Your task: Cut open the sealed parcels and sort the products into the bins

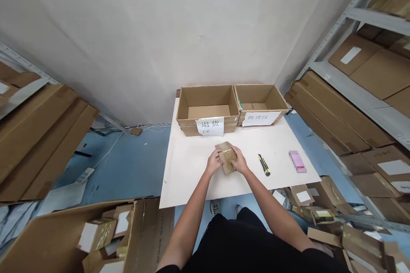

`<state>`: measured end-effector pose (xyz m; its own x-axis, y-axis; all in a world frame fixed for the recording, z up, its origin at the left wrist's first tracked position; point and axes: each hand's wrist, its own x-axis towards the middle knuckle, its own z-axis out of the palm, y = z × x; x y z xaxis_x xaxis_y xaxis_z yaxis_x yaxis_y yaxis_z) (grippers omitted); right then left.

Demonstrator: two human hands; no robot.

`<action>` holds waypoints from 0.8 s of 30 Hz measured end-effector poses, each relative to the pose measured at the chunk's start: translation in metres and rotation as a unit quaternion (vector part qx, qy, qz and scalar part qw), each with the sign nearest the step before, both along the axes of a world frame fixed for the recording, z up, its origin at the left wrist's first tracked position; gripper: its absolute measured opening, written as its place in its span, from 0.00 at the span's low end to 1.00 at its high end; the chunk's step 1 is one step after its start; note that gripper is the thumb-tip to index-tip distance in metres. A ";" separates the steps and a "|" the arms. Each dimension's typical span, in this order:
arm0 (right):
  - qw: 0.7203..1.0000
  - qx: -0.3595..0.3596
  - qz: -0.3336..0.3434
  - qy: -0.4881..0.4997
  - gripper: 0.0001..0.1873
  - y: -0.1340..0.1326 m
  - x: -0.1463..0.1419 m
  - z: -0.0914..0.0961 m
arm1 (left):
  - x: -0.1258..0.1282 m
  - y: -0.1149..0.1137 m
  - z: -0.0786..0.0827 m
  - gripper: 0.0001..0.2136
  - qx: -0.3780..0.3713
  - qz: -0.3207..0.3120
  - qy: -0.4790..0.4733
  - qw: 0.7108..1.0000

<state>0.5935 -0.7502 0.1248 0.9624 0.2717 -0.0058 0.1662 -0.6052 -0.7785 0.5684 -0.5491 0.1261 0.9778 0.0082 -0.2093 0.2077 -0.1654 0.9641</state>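
Note:
A small brown cardboard parcel (226,157) with shiny tape rests over the white table (185,170), held between both hands. My left hand (214,162) grips its left edge with fingers curled. My right hand (238,161) clasps its right side. Behind them stand two open cardboard boxes: a larger left box (206,108) and a smaller right box (261,104), each with a white paper label on its front.
A yellow-and-black utility knife (264,165) lies right of the hands, a pink object (297,161) further right. Metal shelves with flat cartons line both sides. Cartons with several small parcels sit on the blue floor at lower left (105,234) and lower right.

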 end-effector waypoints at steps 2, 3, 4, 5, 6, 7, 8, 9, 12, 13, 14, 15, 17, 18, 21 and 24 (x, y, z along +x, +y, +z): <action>0.998 -0.061 -0.007 0.013 0.50 -0.006 -0.012 -0.001 | -0.008 -0.012 -0.002 0.27 0.023 -0.006 -0.037 0.999; 0.994 -0.099 -0.013 0.033 0.48 -0.010 -0.018 -0.002 | -0.012 -0.018 -0.004 0.25 0.048 -0.021 -0.045 0.998; 0.989 -0.136 -0.018 0.055 0.47 -0.014 -0.024 -0.003 | -0.015 -0.023 -0.005 0.24 0.077 -0.044 -0.046 0.995; 0.983 -0.169 -0.019 0.074 0.45 -0.020 -0.028 -0.005 | -0.015 -0.027 -0.007 0.24 0.107 -0.070 -0.042 0.991; 0.977 -0.195 -0.014 0.087 0.43 -0.026 -0.031 -0.007 | -0.014 -0.030 -0.008 0.24 0.136 -0.093 -0.033 0.986; 0.972 -0.216 0.001 0.098 0.40 -0.033 -0.032 -0.009 | -0.011 -0.033 -0.008 0.25 0.164 -0.112 -0.021 0.980; 0.967 -0.230 0.024 0.110 0.38 -0.041 -0.033 -0.011 | -0.006 -0.035 -0.008 0.27 0.193 -0.126 -0.006 0.973; 0.962 -0.237 0.051 0.123 0.37 -0.049 -0.032 -0.013 | 0.000 -0.037 -0.007 0.31 0.226 -0.138 0.016 0.964; 0.959 -0.222 0.093 0.149 0.42 -0.077 -0.024 -0.016 | 0.019 -0.044 -0.002 0.50 0.340 -0.179 0.107 0.917; 0.963 -0.212 0.085 0.143 0.44 -0.088 -0.020 -0.016 | 0.024 -0.046 0.000 0.56 0.374 -0.196 0.136 0.896; 0.968 -0.205 0.070 0.130 0.45 -0.100 -0.015 -0.017 | 0.026 -0.048 0.001 0.59 0.403 -0.211 0.156 0.877; 0.971 -0.203 0.051 0.115 0.44 -0.114 -0.009 -0.018 | 0.028 -0.049 0.001 0.61 0.426 -0.222 0.166 0.861; 0.972 -0.213 0.012 0.098 0.40 -0.143 0.004 -0.021 | 0.028 -0.048 0.000 0.63 0.454 -0.229 0.174 0.843; 0.970 -0.222 -0.008 0.102 0.37 -0.159 0.012 -0.025 | 0.028 -0.046 -0.001 0.63 0.461 -0.235 0.180 0.837; 0.948 -0.258 -0.081 0.169 0.28 -0.206 0.031 -0.043 | 0.028 -0.043 -0.005 0.60 0.492 -0.239 0.183 0.817; 0.917 -0.285 -0.128 0.247 0.27 -0.236 0.040 -0.069 | 0.027 -0.049 -0.006 0.58 0.517 -0.234 0.188 0.802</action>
